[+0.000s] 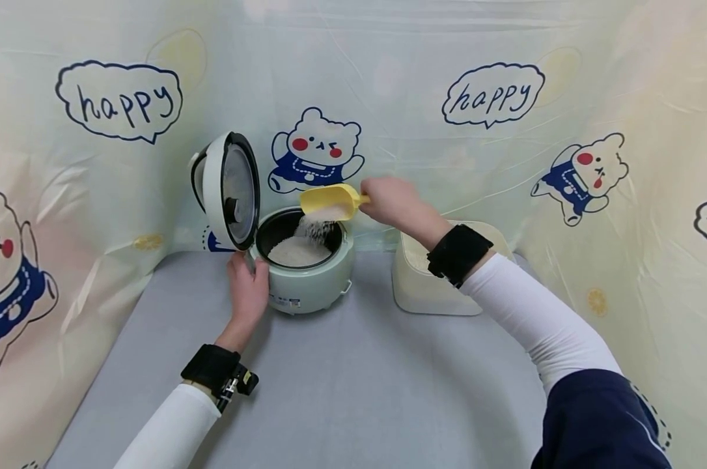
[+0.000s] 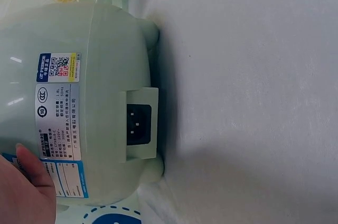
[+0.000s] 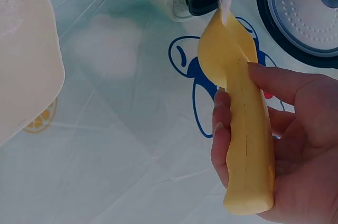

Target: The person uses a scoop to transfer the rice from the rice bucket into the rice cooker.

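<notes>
A pale green rice cooker [image 1: 306,291] stands with its lid [image 1: 215,189] raised on the left. White rice [image 1: 299,251] lies in its dark inner pot [image 1: 277,223]. My right hand [image 1: 393,203] grips the handle of a yellow scoop [image 3: 247,145], tilted over the pot, and rice grains [image 1: 315,229] fall from it. My left hand [image 1: 249,288] rests against the cooker's left side, below the lid hinge. Up close in the left wrist view, that hand's thumb [image 2: 33,166] touches a label on the cooker; the other fingers are mostly hidden there.
To the right of the cooker stands a cream-coloured bin [image 1: 429,296] of rice, partly behind my right forearm. A power socket [image 2: 139,123] juts from the cooker's side. The grey tabletop [image 1: 353,391] meets a printed cloth backdrop [image 1: 406,117].
</notes>
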### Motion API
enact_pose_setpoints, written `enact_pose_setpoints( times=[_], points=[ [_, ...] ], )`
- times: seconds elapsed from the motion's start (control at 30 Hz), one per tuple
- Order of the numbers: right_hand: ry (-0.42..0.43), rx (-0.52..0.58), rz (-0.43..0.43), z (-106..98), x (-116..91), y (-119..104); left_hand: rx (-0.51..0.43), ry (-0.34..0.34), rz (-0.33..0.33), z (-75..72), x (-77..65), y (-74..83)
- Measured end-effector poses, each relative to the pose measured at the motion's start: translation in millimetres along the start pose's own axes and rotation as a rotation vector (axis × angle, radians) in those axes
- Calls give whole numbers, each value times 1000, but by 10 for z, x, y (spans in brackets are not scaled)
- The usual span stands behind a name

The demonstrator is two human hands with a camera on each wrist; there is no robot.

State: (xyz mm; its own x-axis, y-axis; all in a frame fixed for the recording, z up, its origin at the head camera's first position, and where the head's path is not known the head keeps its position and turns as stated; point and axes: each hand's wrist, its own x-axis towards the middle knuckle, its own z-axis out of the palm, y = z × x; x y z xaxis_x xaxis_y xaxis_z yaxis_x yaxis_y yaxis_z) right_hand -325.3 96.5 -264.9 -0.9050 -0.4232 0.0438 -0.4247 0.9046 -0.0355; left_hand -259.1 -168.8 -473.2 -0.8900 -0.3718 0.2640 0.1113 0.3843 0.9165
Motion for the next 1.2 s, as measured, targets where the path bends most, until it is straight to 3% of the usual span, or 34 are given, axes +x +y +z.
enact_pose_setpoints(
  times=[0.2, 0.5, 0.7, 0.83, 0.97, 1.2],
  points=[
    [123, -87, -44, 52, -37, -38, -5, -5, -8, 0, -8, -5],
    [201, -157, -91, 117, -64, 7, -5, -4, -8, -13, -15, 30],
    [236, -128, -114, 176, -93, 84, -10, -11, -8, -16, -24, 29],
    [203, -50, -106, 220, -112, 151, -14, -9, -4, -15, -21, 6],
    [117, 42, -81, 245, -106, 221, -16, 0, 9, -17, -9, -1],
    [8, 260, 27, 282, -136, 402, 11, 11, 26, -12, -2, 23]
  ],
)
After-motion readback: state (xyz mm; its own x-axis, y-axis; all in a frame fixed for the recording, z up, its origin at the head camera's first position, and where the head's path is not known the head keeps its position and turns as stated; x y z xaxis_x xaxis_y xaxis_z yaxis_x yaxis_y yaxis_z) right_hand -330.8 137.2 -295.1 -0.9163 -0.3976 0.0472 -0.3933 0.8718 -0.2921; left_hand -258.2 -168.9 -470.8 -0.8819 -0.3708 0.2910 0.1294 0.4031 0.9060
